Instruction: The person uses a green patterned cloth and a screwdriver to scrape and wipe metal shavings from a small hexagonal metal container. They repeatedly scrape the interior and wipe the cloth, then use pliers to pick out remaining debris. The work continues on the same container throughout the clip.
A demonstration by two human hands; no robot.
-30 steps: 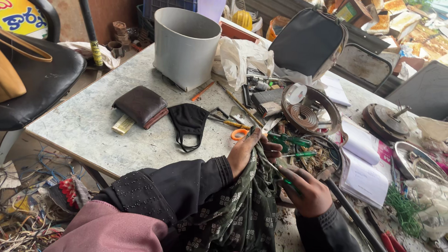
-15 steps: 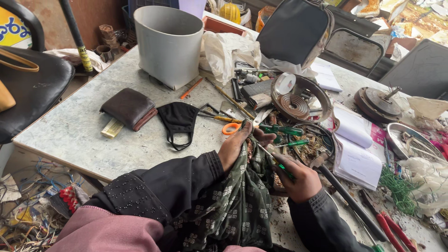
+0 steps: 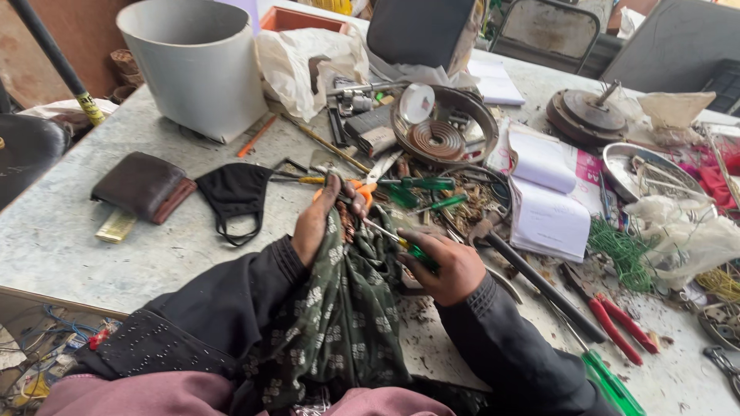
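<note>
Grey worktop: a speckled stone table point(image 3: 69, 239) crowded with tools and scrap, seen from above the person's lap
Left hand: the left hand point(image 3: 322, 217) sits at the middle of the view, curled shut around a small coppery part point(image 3: 346, 223) that mostly hides behind the fingers, thumb up toward 12 o'clock
Right hand: the right hand point(image 3: 445, 266) lies at 4 o'clock of the left one, closed in a fist on the green handle of a screwdriver point(image 3: 401, 243)
Screwdriver: its thin shaft runs toward 10 o'clock from the fist and its tip meets the part in the left hand
Cloth: a green patterned scarf point(image 3: 339, 323) drapes below both hands, at 6 o'clock
Mask: a black face mask point(image 3: 235, 192) lies flat at 9 o'clock of the left hand, near it
Wallet: a brown wallet point(image 3: 142, 185) rests further out at 9 o'clock, well apart from the hands
Bucket: a grey plastic bucket point(image 3: 196, 65) stands upright at 11 o'clock
Scissors: orange-handled scissors point(image 3: 370, 181) lie just beyond the left hand at 12 o'clock
Coil: a round copper winding in a metal housing point(image 3: 439, 135) sits at 1 o'clock
Notebook: an open notebook point(image 3: 543, 200) lies at 2 o'clock of the right hand
Pliers: red-handled pliers point(image 3: 617, 323) rest at 3 o'clock, apart from the hand
</note>
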